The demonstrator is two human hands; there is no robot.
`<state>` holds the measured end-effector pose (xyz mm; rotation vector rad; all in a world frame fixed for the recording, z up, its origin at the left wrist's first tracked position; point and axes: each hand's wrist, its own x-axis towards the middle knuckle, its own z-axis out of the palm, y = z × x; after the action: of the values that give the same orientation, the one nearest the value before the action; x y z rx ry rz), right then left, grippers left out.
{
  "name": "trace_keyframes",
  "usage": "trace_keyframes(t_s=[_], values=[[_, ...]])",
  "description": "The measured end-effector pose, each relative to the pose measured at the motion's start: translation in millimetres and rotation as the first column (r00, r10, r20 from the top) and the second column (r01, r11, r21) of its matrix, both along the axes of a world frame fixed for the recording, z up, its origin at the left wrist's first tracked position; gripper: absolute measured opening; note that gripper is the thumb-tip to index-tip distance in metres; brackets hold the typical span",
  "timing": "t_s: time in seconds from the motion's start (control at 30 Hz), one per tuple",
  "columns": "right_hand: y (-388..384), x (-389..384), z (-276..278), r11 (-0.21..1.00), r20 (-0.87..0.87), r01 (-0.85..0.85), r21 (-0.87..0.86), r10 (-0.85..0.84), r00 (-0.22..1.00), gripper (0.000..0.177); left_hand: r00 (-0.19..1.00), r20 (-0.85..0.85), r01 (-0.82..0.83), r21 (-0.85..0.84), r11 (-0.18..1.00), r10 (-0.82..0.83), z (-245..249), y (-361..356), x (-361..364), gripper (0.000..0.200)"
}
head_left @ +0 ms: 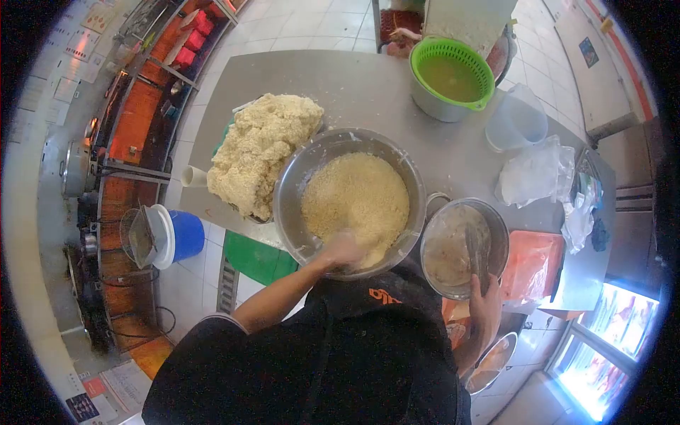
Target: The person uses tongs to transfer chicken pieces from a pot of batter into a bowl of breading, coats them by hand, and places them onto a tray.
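Head view, looking down over a dark shirt at a steel table (354,85), with a big steel bowl (290,185) at its near edge as the centre of things. Inside the big bowl lies a bed of fine golden crumbs (358,195). The left hand (341,251) is down in those crumbs at the bowl's near side; it is blurred, so whether its fingers are spread or closed cannot be told.

Just right of the big bowl, nearly touching it, stands a smaller steel bowl (501,228) smeared with a brownish mix, a dark utensil (476,249) lying in it. The right hand (486,303) sits at that smaller bowl's near rim with fingers curled, but whether they clamp the utensil's handle or the rim cannot be told.

Left of the big bowl, touching it, rises a heap of pale crumbly mix (262,145). Beyond the big bowl, to the right, a green colander (453,71) rests on a steel pot, with a clear jug (516,122) and crumpled plastic bags (536,173) nearer the right edge. Below and left of the big bowl, on the floor, stands a blue bucket (187,234).
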<state>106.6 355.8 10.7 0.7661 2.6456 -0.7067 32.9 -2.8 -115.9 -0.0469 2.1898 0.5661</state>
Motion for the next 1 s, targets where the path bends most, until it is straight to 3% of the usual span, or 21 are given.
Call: trace_keyframes(t_s=[0.1,0.17,0.23,0.3,0.4,0.5,0.6,0.67,0.73,0.9,0.93,1.0], values=[[2.6,-0.8,1.9,1.0,0.0,-0.013,0.008,0.013,1.0,0.061,0.979,-0.154,0.159,0.181,0.971,-0.131,25.3,-11.4,-23.3,0.06],[2.1,-3.7,4.8,1.0,0.03,-0.016,-0.002,0.016,0.999,0.061,0.921,-0.382,-0.051,0.08,0.995,0.078,36.6,0.1,-24.1,0.079],[1.0,-8.6,4.8,1.0,0.058,-0.008,-0.006,0.008,0.998,0.061,0.834,-0.551,-0.073,-0.103,0.992,0.004,23.9,12.8,-29.0,0.094],[-1.6,-13.1,9.6,0.999,0.058,-0.01,-0.043,0.013,0.998,0.061,0.744,-0.579,0.097,-0.402,0.911,-0.335,-5.9,24.3,-40.1,0.101],[3.2,-10.5,7.0,0.999,-0.031,-0.046,0.008,0.046,0.998,0.06,0.733,-0.667,-0.027,-0.226,0.974,-0.135,-2.4,35.8,-50.5,0.103],[2.9,-9.3,12.7,1.0,-0.056,-0.027,-0.008,0.027,0.998,0.059,0.78,-0.61,0.02,-0.192,0.981,-0.136,0.3,34.4,-64.1,0.104],[3.9,-10.9,11.3,0.999,-0.015,-0.017,-0.043,0.017,1.0,0.058,0.678,-0.713,0.056,-0.192,0.98,-0.178,-30.8,27.9,-63.0,0.104],[1.7,-9.7,5.7,0.999,-0.013,-0.019,-0.044,0.019,1.0,0.058,0.697,-0.711,0.002,-0.131,0.991,-0.096,-86.8,2.6,-55.4,0.076],[0.3,-3.9,0.7,1.0,-0.042,0.003,-0.017,-0.003,0.999,0.059,0.741,-0.656,0.061,-0.142,0.988,-0.14,-91.9,-7.7,-64.4,0.063],[1.3,-1.4,-1.9,0.999,-0.026,-0.03,-0.028,0.03,0.999,0.063,0.849,-0.278,0.395,-0.23,0.889,-0.449,5.8,13.8,-60.4,0.06],[-1.4,-2.4,2.3,0.999,-0.009,-0.036,-0.035,0.036,0.999,0.063,0.765,-0.436,0.36,-0.321,0.876,-0.474,2.8,9.2,-54.8,0.06],[-4.2,-7.4,12.3,0.997,0.002,-0.053,-0.059,0.053,0.999,0.062,0.488,-0.69,0.249,-0.477,0.843,-0.534,-13.2,-1.9,-52.8,0.063]])
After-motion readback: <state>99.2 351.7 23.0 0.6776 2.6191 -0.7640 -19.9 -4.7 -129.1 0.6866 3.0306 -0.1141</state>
